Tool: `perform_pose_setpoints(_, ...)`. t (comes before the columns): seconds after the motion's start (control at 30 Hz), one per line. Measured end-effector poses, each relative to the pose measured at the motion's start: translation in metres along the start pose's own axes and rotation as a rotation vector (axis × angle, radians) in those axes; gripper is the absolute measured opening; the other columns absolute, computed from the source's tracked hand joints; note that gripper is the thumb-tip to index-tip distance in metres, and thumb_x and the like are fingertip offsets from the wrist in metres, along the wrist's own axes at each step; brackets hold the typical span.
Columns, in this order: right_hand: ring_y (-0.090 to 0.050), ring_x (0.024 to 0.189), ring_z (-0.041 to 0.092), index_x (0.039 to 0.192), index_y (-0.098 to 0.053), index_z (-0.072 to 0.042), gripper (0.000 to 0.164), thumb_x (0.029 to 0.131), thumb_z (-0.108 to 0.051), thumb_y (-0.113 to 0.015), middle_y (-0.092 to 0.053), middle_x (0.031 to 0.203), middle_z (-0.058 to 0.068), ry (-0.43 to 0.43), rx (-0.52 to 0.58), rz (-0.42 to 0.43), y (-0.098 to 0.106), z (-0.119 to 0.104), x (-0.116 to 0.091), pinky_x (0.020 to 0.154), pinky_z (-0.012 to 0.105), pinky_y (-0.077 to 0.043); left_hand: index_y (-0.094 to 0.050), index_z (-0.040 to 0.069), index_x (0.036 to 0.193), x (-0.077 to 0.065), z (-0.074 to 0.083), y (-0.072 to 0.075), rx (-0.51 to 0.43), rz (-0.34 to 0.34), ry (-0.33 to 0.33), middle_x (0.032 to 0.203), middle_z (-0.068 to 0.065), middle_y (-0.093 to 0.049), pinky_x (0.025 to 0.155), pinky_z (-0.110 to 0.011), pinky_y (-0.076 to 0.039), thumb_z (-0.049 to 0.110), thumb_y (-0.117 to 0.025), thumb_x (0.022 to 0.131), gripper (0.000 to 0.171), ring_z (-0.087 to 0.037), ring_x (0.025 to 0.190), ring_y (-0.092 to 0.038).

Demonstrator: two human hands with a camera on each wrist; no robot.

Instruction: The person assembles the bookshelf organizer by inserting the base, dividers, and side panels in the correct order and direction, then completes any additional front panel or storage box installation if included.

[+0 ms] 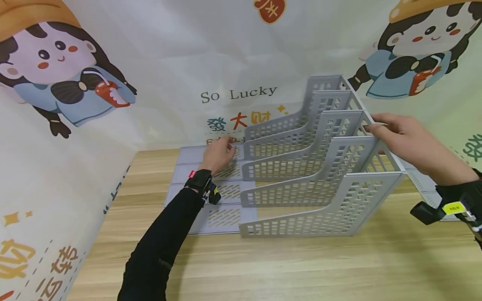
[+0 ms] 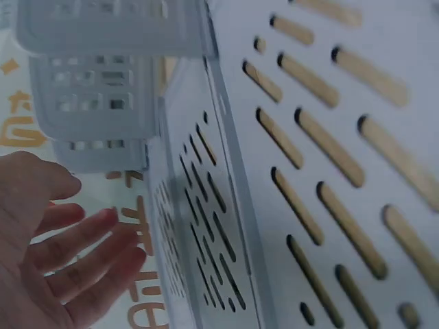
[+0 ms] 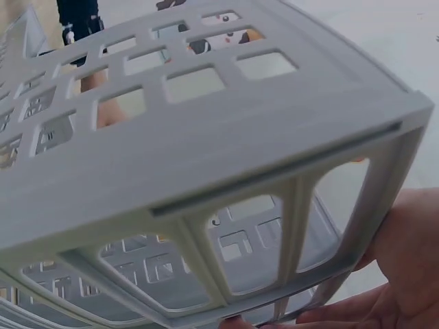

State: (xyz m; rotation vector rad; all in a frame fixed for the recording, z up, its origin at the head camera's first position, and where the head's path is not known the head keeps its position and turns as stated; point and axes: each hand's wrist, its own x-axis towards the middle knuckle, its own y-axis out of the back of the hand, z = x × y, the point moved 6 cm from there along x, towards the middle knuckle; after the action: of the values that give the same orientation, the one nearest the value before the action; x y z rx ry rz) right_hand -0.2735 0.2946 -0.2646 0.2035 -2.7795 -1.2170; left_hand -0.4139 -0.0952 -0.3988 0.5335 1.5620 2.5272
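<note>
A grey file rack (image 1: 350, 211) with several perforated upright dividers stands on the table, its tall end to the right. At that tall end my right hand (image 1: 408, 140) grips the back frame, thumb over the upper edge. The right wrist view shows the fingers (image 3: 350, 308) reaching around the barred back. Flat grey slotted panels (image 1: 248, 215) lie at the rack's low left end, joined in rows. My left hand (image 1: 218, 154) is over the far rows, near the low front corners. In the left wrist view its fingers (image 2: 89, 253) are loosely extended and hold nothing.
More flat grey panels (image 1: 425, 184) lie to the right behind the rack, partly hidden by the right forearm. A printed cloth (image 1: 169, 62) with cartoon figures and lettering rises at the back and left of the wooden table (image 1: 286, 267).
</note>
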Motion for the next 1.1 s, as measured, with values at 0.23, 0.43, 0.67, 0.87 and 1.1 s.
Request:
perform_pose_setpoints(0.23,-0.056,0.114,0.037,0.156,-0.035,0.001,0.059,0.110,-0.035,-0.041,-0.056,0.134,0.031,0.009,0.048,0.022,0.000,0.005,0.000,0.086,0.036,-0.052,-0.061,0.001,0.133,0.034,0.000,-0.011,0.066,0.077,-0.010,0.104,-0.015,-0.071,0.068,-0.043,-0.055,0.018,-0.063,0.103,0.034,-0.030,0.084,-0.068)
perform_pose_setpoints(0.43,-0.059,0.096,0.008,0.153,-0.038,0.004,0.054,0.110,-0.029,-0.040,-0.056,0.133,0.031,0.045,0.065,0.034,0.002,0.007,0.001,0.071,0.016,-0.050,-0.060,0.005,0.132,0.056,0.006,-0.018,0.193,0.125,-0.085,0.086,-0.016,-0.069,0.057,-0.044,-0.053,0.024,-0.066,0.102,0.036,-0.031,0.065,-0.065)
perform_pose_setpoints(0.67,-0.059,0.086,-0.001,0.151,-0.039,0.008,0.052,0.109,-0.023,-0.040,-0.057,0.128,0.033,0.070,0.093,0.053,0.000,0.005,0.002,0.068,0.016,-0.051,-0.066,0.007,0.126,0.072,0.016,-0.018,0.224,0.093,-0.144,0.097,-0.016,-0.071,0.063,-0.045,-0.055,0.020,-0.068,0.100,0.029,-0.032,0.074,-0.067)
perform_pose_setpoints(0.87,-0.061,0.085,0.002,0.149,-0.043,0.007,0.050,0.109,-0.023,-0.040,-0.060,0.125,0.031,0.076,0.080,0.056,-0.001,0.002,0.001,0.068,0.017,-0.051,-0.070,0.007,0.112,0.083,0.029,-0.019,0.275,0.063,-0.196,0.102,-0.015,-0.071,0.073,-0.050,-0.056,0.017,-0.071,0.098,0.017,-0.036,0.086,-0.068)
perform_pose_setpoints(1.1,-0.062,0.099,0.025,0.150,-0.043,0.005,0.050,0.109,-0.023,-0.039,-0.059,0.129,0.030,0.072,0.067,0.045,-0.002,-0.001,0.003,0.070,0.019,-0.051,-0.065,0.004,0.094,0.090,0.029,-0.016,0.356,0.132,-0.207,0.089,-0.017,-0.069,0.068,-0.052,-0.054,0.005,-0.066,0.097,0.004,-0.039,0.079,-0.066)
